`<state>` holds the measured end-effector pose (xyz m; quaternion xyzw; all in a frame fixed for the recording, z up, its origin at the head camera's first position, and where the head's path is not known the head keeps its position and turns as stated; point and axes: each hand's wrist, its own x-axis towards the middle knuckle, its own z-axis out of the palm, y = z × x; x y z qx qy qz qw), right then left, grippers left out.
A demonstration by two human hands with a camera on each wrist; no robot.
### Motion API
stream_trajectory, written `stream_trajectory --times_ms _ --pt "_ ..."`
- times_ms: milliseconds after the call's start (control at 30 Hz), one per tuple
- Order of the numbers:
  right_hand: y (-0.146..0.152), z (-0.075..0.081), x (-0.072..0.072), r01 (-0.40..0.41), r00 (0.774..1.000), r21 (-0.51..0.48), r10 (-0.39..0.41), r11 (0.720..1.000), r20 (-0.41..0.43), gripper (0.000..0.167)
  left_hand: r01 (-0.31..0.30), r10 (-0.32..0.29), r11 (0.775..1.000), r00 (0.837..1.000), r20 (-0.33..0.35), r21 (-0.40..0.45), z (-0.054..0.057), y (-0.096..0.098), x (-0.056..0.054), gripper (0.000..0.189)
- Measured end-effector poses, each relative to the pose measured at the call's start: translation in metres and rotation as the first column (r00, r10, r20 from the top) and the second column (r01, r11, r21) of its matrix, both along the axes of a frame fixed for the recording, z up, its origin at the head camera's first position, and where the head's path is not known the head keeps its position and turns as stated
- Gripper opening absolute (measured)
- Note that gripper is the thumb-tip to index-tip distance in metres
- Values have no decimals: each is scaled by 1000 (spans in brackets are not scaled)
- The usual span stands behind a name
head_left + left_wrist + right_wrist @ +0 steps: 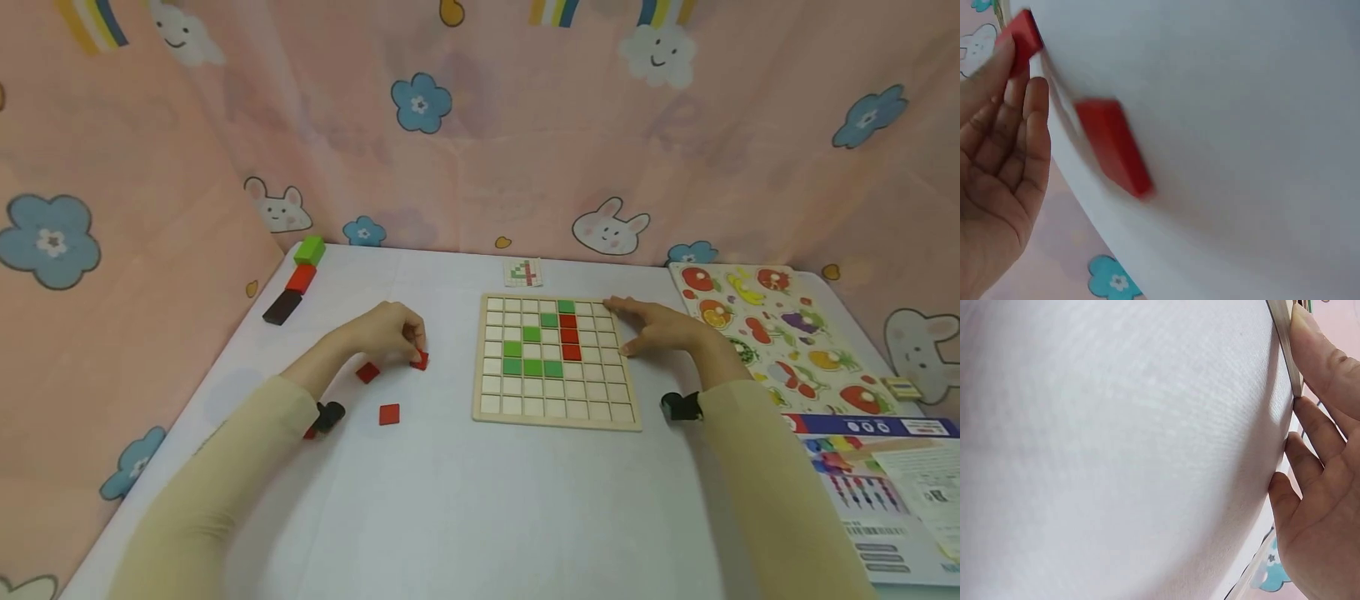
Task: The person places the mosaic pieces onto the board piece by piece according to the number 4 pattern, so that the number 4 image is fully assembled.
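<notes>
Between thumb and fingers, my left hand (384,330) pinches a red square tile (421,362) low over the white table; the left wrist view shows this tile (1027,39) at the fingertips. Loose red tiles (389,414) lie near that hand, one partly hidden by the wrist. To the right is a wooden grid board (491,406) holding several green tiles (532,334) and a column of red tiles (570,337). My right hand (660,327) rests at the board's right edge with fingers spread. In the right wrist view, its thumb (1325,369) lies along the board's side.
A small pattern card (522,272) lies behind the board. Green, red and black blocks (302,278) stand in a row at the back left. On the right are a fruit puzzle board (780,333) and a printed box (862,492). Patterned pink cloth (510,150) encloses the table.
</notes>
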<state>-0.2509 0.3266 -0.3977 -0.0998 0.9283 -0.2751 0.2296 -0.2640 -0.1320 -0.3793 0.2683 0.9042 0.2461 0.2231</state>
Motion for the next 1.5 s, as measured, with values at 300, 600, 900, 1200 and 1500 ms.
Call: stream_trajectory --times_ms 300,600,900,1200,1500 --pt "-2 -1 -1 19 1000 -9 -18 1000 22 95 -105 116 976 992 -48 190 8 65 -1 8" --pt "0 -2 -4 24 999 -6 -24 1000 27 94 -67 78 947 997 -24 314 3 150 13 8" --pt "0 -3 -4 24 999 -17 -23 1000 34 93 36 -13 969 995 -95 246 -15 198 34 5" --pt "-1 -2 -5 20 1000 -9 -20 1000 22 93 112 -72 982 966 -247 151 -16 203 43 7" --pt "-1 -1 -3 25 999 -5 -25 1000 24 92 196 -171 979 943 -286 63 -4 187 31 33"
